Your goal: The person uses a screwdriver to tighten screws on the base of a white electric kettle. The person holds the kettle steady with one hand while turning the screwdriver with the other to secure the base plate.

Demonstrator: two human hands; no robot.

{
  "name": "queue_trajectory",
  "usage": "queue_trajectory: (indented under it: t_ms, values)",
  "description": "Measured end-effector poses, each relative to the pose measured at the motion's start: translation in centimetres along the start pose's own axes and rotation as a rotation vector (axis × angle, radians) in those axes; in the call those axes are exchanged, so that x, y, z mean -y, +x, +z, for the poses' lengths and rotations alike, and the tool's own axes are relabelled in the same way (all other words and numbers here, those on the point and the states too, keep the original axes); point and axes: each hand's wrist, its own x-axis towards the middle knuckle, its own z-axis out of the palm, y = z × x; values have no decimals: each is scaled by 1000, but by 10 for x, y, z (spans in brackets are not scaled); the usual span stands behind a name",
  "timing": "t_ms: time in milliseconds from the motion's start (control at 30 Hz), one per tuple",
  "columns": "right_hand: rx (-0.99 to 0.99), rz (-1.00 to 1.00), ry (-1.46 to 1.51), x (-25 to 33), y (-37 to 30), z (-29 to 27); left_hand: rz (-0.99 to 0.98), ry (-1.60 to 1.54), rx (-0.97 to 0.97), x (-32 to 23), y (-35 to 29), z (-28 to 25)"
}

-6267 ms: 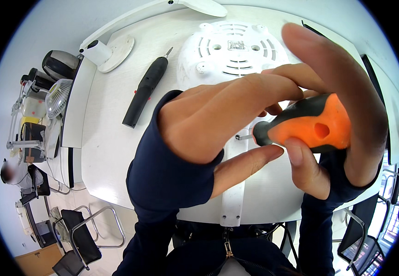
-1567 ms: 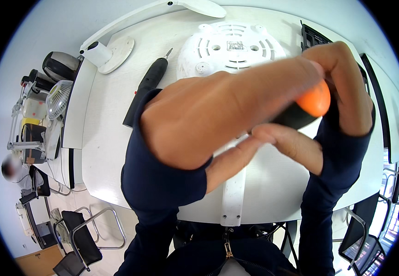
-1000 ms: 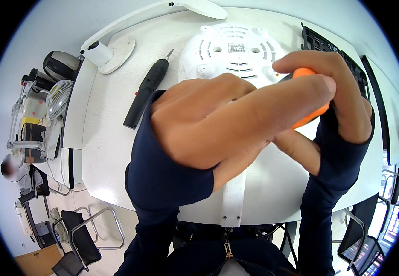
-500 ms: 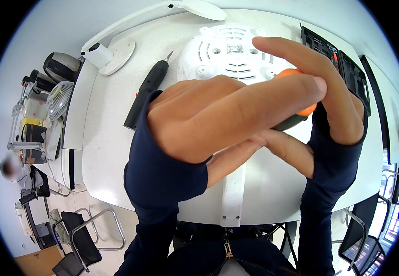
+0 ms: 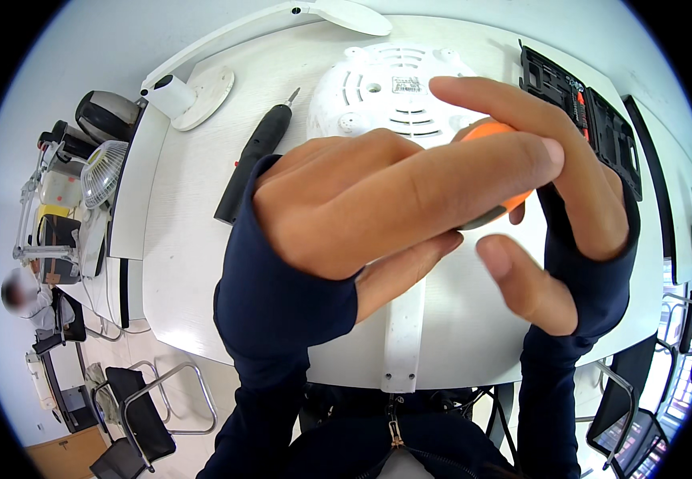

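Note:
Near the middle of the view my left hand (image 5: 378, 199) holds a rounded orange-and-dark object (image 5: 493, 132), its fingers across the front and thumb below. Most of the object is hidden, so its kind cannot be made out. To its right my right hand (image 5: 573, 152) has its index finger arched above the object and its thumb apart below; whether its other fingers touch the object is hidden. Behind both hands lies a round white appliance part (image 5: 410, 120) with vent slots, small feet and a label. A black electric screwdriver (image 5: 256, 156) lies left of my left hand.
An open black tool case (image 5: 577, 100) sits at the far right. The white desk lamp (image 5: 202, 100) stands far left, its arm reaching over the back edge. A white bar (image 5: 403, 343) lies toward the front edge. Chairs, equipment and a seated person (image 5: 30, 295) are at left.
My right thumb has come away from my left thumb and the object, opening a gap. More of the object's orange side shows. My left hand has hardly moved.

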Motion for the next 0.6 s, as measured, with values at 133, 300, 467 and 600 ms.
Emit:
queue_trajectory:
  t_ms: [133, 300, 467, 600]
  values:
    - [126, 19, -395, 9, 5, -9, -32, -2, 47, -2, 2, -4]
    - [41, -11, -129, 5, 1, -6, -53, -2, 46, -4, 1, -3]
    - [8, -65, -231, -1, -4, -6, -44, 21, 45, -5, 1, -5]
    - [45, -87, -183, -1, -1, -6, -34, 21, 63, -3, 0, -6]
